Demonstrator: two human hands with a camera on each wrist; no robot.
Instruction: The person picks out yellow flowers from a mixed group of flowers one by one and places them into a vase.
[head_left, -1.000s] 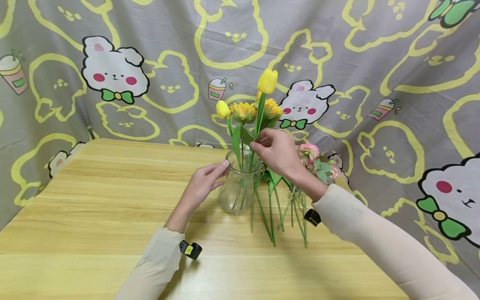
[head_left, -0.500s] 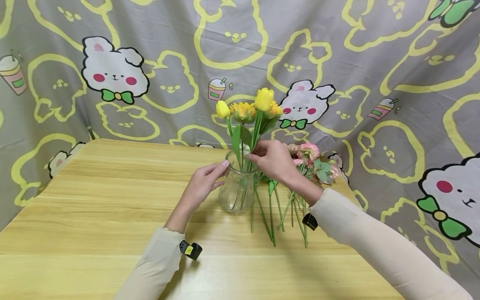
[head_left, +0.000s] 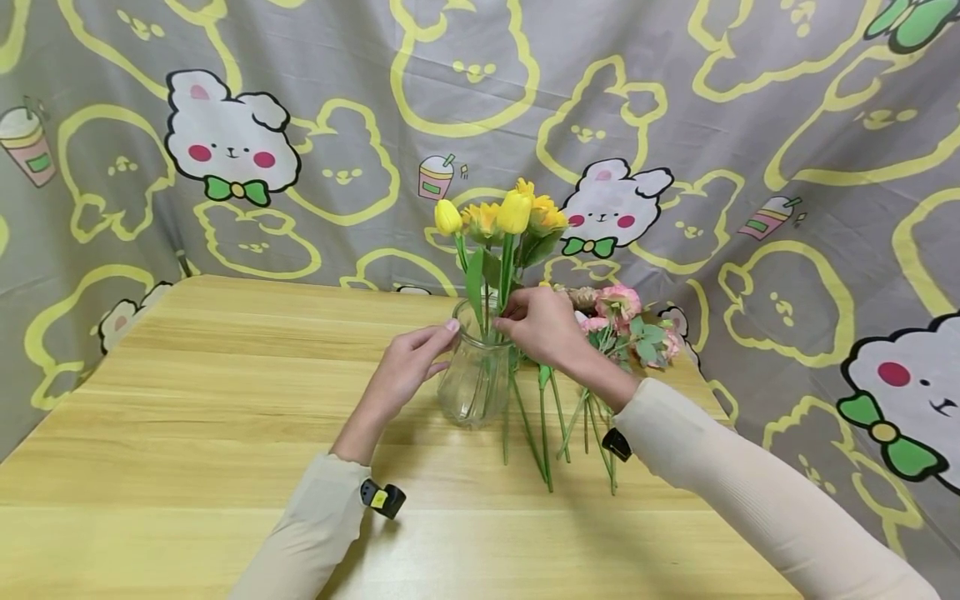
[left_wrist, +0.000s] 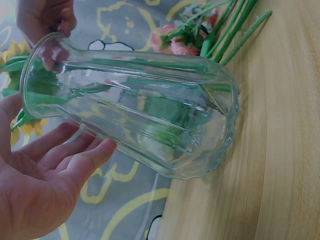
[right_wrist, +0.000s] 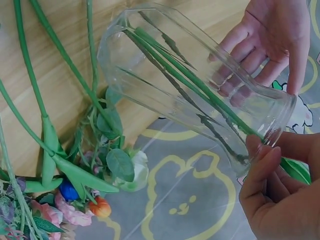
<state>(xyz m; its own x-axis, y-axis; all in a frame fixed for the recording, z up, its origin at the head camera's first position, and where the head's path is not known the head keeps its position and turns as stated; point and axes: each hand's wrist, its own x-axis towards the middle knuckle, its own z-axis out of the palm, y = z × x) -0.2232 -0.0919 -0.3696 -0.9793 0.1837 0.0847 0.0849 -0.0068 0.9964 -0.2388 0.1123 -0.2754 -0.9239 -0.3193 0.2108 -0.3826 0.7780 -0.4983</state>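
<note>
A clear glass vase (head_left: 472, 392) stands upright on the wooden table (head_left: 225, 433), holding yellow sunflowers (head_left: 546, 218) and a yellow tulip (head_left: 448, 217). My left hand (head_left: 408, 358) steadies it from the left, thumb at the rim and fingers extended along the glass (left_wrist: 100, 155). At the mouth's right side, my right hand (head_left: 547, 329) pinches the green stem of a second yellow tulip (head_left: 514, 212) between thumb and fingers. In the right wrist view, several stems (right_wrist: 190, 80) run down inside the vase, and the right fingertips (right_wrist: 270, 157) are at its rim.
Right of the vase lie pink flowers (head_left: 618, 304) with leaves, their loose green stems (head_left: 545, 433) pointing toward the table's front. A blue and an orange bud (right_wrist: 100, 207) show among them. A patterned grey curtain (head_left: 322, 50) hangs behind the table.
The right hand has lowered the tulip into the vase, so its bloom sits down and slightly left, level with the sunflowers. The left hand stays in place at the vase.
</note>
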